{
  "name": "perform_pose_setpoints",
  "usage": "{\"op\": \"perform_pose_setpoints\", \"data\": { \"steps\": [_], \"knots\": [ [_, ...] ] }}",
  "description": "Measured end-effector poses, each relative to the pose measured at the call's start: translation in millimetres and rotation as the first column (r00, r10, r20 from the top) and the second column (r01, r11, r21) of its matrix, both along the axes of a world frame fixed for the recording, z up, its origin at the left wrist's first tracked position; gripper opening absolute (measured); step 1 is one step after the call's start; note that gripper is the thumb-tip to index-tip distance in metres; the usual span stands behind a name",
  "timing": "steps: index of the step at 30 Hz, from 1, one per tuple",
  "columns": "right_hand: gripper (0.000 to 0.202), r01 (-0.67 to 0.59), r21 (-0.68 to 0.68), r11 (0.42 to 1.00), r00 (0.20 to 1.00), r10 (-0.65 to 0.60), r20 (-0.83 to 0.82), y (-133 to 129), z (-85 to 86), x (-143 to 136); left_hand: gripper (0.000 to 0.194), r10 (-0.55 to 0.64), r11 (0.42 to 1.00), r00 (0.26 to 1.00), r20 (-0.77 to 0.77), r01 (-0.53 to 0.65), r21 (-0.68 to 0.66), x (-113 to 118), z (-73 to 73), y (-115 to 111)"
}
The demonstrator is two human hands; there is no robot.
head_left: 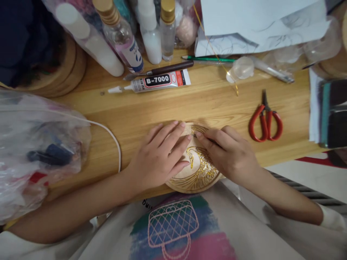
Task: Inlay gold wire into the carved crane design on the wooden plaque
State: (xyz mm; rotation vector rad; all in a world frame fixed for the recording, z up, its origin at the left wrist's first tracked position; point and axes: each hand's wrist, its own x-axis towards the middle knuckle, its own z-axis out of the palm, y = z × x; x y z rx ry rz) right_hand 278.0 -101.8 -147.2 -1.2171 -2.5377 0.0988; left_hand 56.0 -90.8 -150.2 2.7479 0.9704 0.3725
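A round wooden disc (180, 177) lies at the table's front edge, bearing a long-necked bird design (204, 164) in gold lines and drawn brown lines. My left hand (159, 159) rests flat over the disc's left side, its fingers stretched out and a little apart. On the upper right of the disc, my right hand (231, 153) is closed in a pinch, thumb and forefinger pressed together close to the surface. Whatever sits between those fingertips is too small or hidden to make out. The right hand covers part of the bird design.
Red-handled pliers (265, 121) lie to the right. Behind the disc are a B-7000 glue tube (159, 81), a dark-handled tool (173, 67), a green pencil (208, 59), bottles (123, 43) and papers (260, 21). A plastic bag (40, 144) and white cable (110, 131) occupy the left.
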Motion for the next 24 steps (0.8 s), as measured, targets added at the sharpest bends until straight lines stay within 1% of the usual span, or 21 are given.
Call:
{"op": "perform_pose_setpoints", "data": {
  "steps": [6, 10, 15, 19, 24],
  "knots": [
    [0.02, 0.017, 0.049, 0.999, 1.0, -0.017, 0.007, 0, -1.7, -2, 0.042, 0.007, 1.0, 1.0, 0.002, -0.007, 0.005, 0, -1.4, -1],
    [0.023, 0.023, 0.034, 0.999, 0.999, -0.022, -0.027, -3, -5.4, -2, 0.041, -0.003, 1.0, 1.0, 0.023, 0.003, -0.01, -1, -2.1, 0],
    [0.02, 0.009, 0.096, 0.995, 0.998, -0.003, -0.057, -4, -10.2, -1, 0.041, -0.006, 1.0, 0.999, 0.044, 0.005, 0.008, -1, -2.7, 0],
    [0.019, 0.01, 0.103, 0.995, 0.995, 0.0, -0.098, -5, -11.7, 1, 0.04, -0.012, 0.999, 0.999, 0.046, 0.01, 0.035, -1, -2.8, 1],
    [0.026, 0.013, 0.091, 0.996, 0.993, -0.002, -0.121, -8, -13.4, 4, 0.041, -0.015, 1.0, 0.999, 0.04, 0.014, 0.02, -2, -3.5, 0]
  ]
}}
